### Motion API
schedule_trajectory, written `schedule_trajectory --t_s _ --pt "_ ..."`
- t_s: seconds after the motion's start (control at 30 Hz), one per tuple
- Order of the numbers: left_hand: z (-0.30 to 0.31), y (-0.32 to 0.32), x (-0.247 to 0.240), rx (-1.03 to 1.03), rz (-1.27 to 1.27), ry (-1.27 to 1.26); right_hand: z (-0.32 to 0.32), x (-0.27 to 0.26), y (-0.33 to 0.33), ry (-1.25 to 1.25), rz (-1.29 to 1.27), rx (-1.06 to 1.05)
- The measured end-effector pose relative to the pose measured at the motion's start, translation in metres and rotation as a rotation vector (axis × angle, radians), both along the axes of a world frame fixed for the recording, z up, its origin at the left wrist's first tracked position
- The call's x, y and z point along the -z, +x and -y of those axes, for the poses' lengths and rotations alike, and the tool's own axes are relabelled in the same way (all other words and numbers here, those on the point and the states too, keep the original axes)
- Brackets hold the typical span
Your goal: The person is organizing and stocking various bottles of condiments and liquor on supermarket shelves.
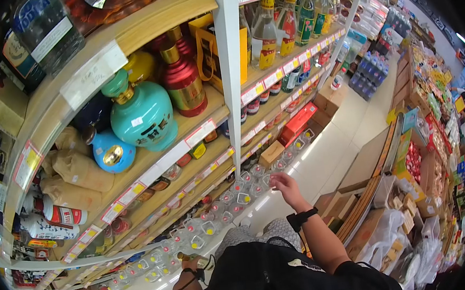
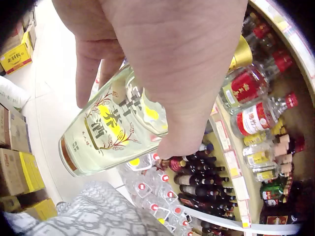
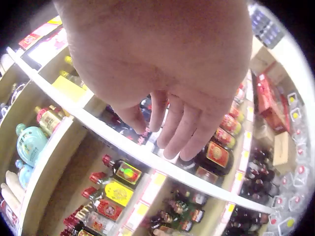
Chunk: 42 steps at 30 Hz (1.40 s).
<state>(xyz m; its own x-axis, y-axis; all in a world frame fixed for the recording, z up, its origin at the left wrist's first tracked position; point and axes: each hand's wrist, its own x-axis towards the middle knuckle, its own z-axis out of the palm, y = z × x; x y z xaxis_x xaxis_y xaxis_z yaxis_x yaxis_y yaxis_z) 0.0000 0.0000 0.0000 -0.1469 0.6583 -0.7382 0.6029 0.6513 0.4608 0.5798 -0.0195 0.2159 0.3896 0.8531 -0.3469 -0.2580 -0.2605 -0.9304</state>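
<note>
My left hand (image 1: pixel 185 281) grips a clear glass bottle (image 2: pixel 101 135) with Chinese lettering and red plant sprigs printed on it. In the left wrist view the thumb and fingers wrap the bottle's upper part, hiding its neck, and a gold cap (image 2: pixel 241 54) shows beyond the hand. My right hand (image 1: pixel 286 189) is in the air beside the shelves, holding nothing, its fingers loosely bent. From the right wrist view, those fingers (image 3: pixel 172 130) overlap the shelves of dark bottles (image 3: pixel 216 157).
Wooden shelves to the left carry a turquoise jar-shaped bottle (image 1: pixel 143 117), a red bottle (image 1: pixel 185 88) and other liquor. Large clear jugs (image 1: pixel 195 227) line the floor along the shelf base. Cardboard boxes (image 1: pixel 355 200) and plastic bags (image 1: pixel 387 242) stand on the right. A white post (image 1: pixel 230 61) divides the shelves.
</note>
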Motion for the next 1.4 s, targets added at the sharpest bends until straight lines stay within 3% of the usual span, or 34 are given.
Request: schedule_trajectory --t_s 0.17,0.23,0.3,0.37,0.43,0.5,0.57,0.6,0.7,0.77,0.8,0.83,0.9,0.97,1.03,1.1,1.2,1.27,1.3,1.33,1.4 --pt "-0.005 0.095 -0.014 0.060 -0.038 0.075 -0.047 -0.056 0.058 0.230 0.119 0.006" --pt "-0.013 0.120 0.021 0.019 0.035 0.106 -0.064 -0.069 0.088 0.311 0.071 -0.073" --pt "-0.010 0.162 -0.004 -0.123 0.075 0.131 -0.076 -0.085 0.101 0.334 0.070 -0.082" --pt "0.004 0.192 -0.017 -0.080 0.094 0.227 -0.084 -0.107 0.111 0.361 0.082 -0.092" --pt "0.031 0.233 -0.027 -0.129 0.142 0.170 -0.096 -0.129 0.137 0.559 0.382 -0.059" --pt "0.058 0.265 -0.025 -0.291 0.156 0.126 -0.112 -0.162 0.152 0.571 0.382 -0.069" --pt "0.078 0.277 -0.022 -0.394 0.179 0.137 -0.136 -0.198 0.150 0.777 0.612 0.021" --pt "0.089 0.289 -0.044 -0.523 0.296 0.193 -0.145 -0.216 0.145 0.792 0.599 0.009" --pt "0.123 0.294 -0.052 -0.696 0.367 0.182 -0.166 -0.270 0.140 0.903 0.758 0.064" --pt "0.138 0.294 -0.063 -0.713 0.225 0.119 -0.180 -0.304 0.140 0.980 1.050 0.165" --pt "0.157 0.283 -0.036 -0.672 0.181 0.144 -0.184 -0.319 0.140 0.986 1.042 0.142" --pt "0.174 0.269 -0.011 -0.631 0.136 0.168 -0.190 -0.333 0.141 0.981 1.074 0.097" --pt "0.194 0.262 -0.021 -0.668 0.116 0.168 -0.201 -0.357 0.135 0.975 1.108 0.043" --pt "0.198 0.258 -0.038 -0.687 0.098 0.167 -0.214 -0.374 0.126 0.762 1.320 -0.053" --pt "0.206 0.255 -0.051 -0.735 0.116 0.126 -0.243 -0.374 0.128 0.785 1.423 -0.105" --pt "0.218 0.249 -0.045 -0.675 0.096 0.314 -0.262 -0.374 0.132 0.871 1.571 -0.150" --pt "0.210 0.216 -0.006 -0.652 0.079 0.184 -0.285 -0.393 0.119 0.625 1.621 -0.336" --pt "0.215 0.196 0.014 -0.609 0.113 0.139 -0.320 -0.377 0.115 0.926 1.686 -0.367" --pt "0.207 0.196 0.012 -0.661 0.049 0.047 -0.318 -0.389 0.109 0.699 1.843 -0.522" --pt "0.209 0.187 0.029 -0.664 0.056 0.095 -0.314 -0.401 0.103 0.700 1.852 -0.528" --pt "0.206 0.169 0.049 -0.669 0.072 0.141 -0.299 -0.423 0.094 0.586 1.562 -0.716"
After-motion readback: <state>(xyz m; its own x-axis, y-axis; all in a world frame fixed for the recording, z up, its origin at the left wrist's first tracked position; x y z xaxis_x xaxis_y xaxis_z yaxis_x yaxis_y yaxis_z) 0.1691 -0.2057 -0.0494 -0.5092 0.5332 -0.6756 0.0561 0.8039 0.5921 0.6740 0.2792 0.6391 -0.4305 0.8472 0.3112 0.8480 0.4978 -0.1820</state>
